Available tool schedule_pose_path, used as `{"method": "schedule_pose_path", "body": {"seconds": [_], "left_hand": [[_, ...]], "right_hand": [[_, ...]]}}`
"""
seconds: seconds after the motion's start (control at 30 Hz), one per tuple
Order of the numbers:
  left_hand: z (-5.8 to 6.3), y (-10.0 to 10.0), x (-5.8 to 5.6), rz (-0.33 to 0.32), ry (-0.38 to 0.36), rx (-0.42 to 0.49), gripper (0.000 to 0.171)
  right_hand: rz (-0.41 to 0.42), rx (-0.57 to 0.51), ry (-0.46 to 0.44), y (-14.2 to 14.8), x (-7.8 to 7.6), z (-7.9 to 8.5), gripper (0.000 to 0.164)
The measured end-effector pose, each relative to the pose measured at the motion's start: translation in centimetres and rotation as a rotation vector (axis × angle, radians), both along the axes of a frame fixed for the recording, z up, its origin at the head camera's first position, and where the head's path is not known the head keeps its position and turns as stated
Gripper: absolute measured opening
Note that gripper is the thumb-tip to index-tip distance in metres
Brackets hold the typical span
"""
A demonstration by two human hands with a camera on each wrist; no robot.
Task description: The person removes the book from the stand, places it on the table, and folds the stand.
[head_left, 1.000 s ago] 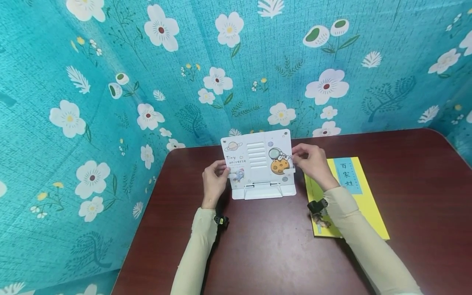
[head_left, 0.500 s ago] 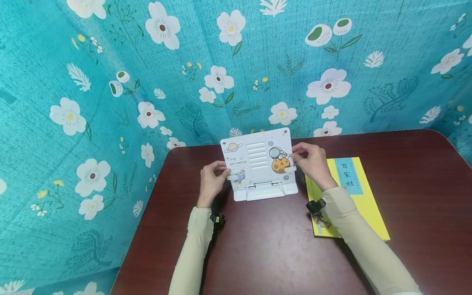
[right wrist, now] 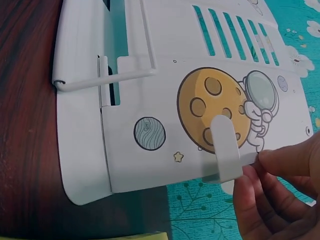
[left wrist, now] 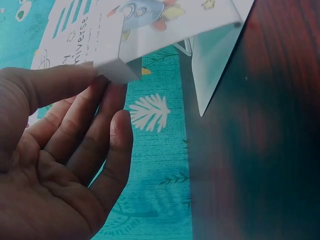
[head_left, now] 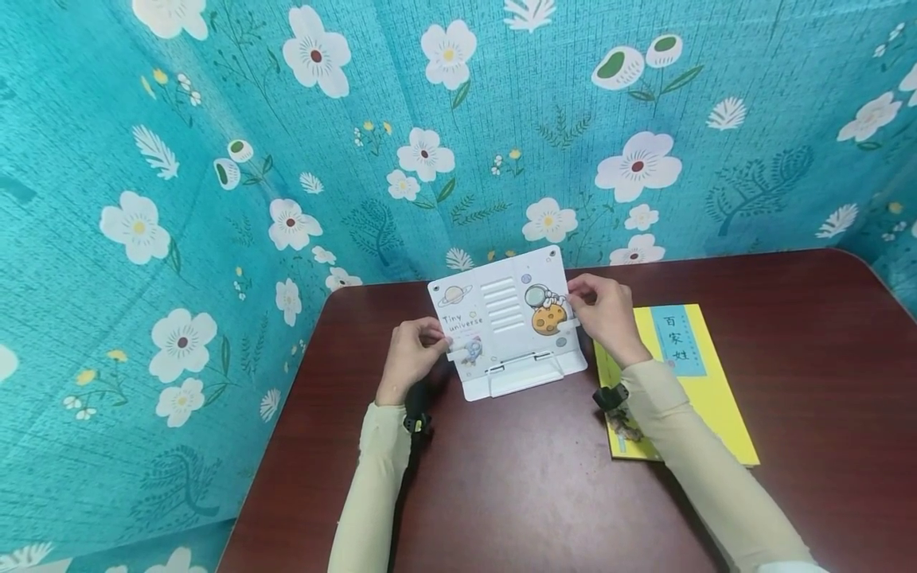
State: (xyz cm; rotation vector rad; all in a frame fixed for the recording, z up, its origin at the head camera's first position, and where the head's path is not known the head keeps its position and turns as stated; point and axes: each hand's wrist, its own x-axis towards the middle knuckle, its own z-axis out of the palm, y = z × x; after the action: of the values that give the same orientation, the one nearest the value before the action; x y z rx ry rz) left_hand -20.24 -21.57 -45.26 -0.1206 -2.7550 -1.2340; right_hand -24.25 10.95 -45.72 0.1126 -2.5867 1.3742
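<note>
A white metal book stand [head_left: 519, 338], printed "Tiny universe" with a planet, a rocket and an astronaut, leans back at the far side of the table. My left hand [head_left: 411, 358] pinches its left edge beside a white page clip [left wrist: 117, 70], thumb in front and fingers behind. At the opposite edge, my right hand [head_left: 607, 318] pinches the panel between thumb and fingertips, just above the other page clip [right wrist: 226, 150]. The stand sits askew in the head view, its right side higher. A wire bar [right wrist: 107, 79] runs along its lower ledge.
A yellow book [head_left: 705, 410] with a blue title panel lies on the dark red table [head_left: 516, 477], partly under my right forearm. A teal flowered curtain [head_left: 494, 103] hangs close behind the table's far edge.
The stand has turned counterclockwise in the head view, its base shifting right and slightly nearer me. The left hand has lowered a little with it; both hands keep their hold.
</note>
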Motion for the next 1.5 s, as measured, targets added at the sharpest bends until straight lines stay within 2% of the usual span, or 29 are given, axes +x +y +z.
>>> {"method": "schedule_pose_path", "body": {"seconds": [0.2, 0.4, 0.87, 1.17, 1.3, 1.5], "left_hand": [[0.3, 0.1, 0.2, -0.020, 0.001, -0.024, 0.010], [0.6, 0.0, 0.4, -0.049, -0.022, -0.011, 0.012], [0.9, 0.0, 0.9, -0.176, -0.136, 0.035, 0.016], [1.3, 0.6, 1.2, -0.294, -0.206, 0.047, 0.020], [1.7, 1.1, 1.3, -0.343, -0.215, 0.046, 0.022], [2.1, 1.6, 1.8, -0.378, -0.249, 0.054, 0.031]], "right_hand": [[0.014, 0.033, -0.001, 0.0, 0.3, 0.5, 0.018], [0.035, 0.051, -0.030, -0.1, 0.6, 0.8, 0.024], [0.092, 0.052, -0.059, -0.3, 0.9, 0.6, 0.043], [0.137, 0.087, -0.067, -0.8, 1.0, 0.5, 0.054], [0.147, 0.112, -0.043, -1.0, 1.0, 0.6, 0.059], [0.186, 0.156, -0.021, -1.2, 1.0, 0.6, 0.062]]}}
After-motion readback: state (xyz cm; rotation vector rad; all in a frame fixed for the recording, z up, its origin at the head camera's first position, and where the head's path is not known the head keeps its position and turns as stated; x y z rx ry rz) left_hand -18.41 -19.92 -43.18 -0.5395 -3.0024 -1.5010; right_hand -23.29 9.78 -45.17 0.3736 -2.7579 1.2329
